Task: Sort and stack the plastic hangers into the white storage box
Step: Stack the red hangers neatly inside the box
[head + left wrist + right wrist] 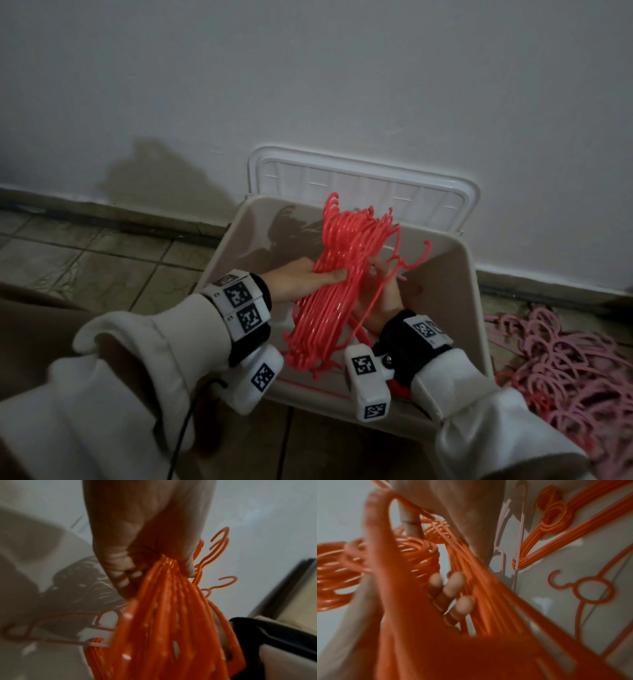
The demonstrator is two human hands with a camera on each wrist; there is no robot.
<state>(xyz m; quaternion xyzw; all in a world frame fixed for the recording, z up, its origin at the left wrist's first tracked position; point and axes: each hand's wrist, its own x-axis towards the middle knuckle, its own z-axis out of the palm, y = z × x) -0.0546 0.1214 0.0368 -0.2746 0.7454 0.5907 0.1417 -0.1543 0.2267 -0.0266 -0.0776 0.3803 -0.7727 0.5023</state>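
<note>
Both hands clasp my bundle of red hangers [337, 287] above the white storage box [455, 284]: left hand [301, 282] pinching one side, right hand [382, 301] seemingly curled round the other. Light, stiff, slippery plastic; I'd grip the shoulders, since hooks snag.

No words, brands or numbers can be read; the wrist bands [245, 308] carry only black-and-white square marker codes.
</note>
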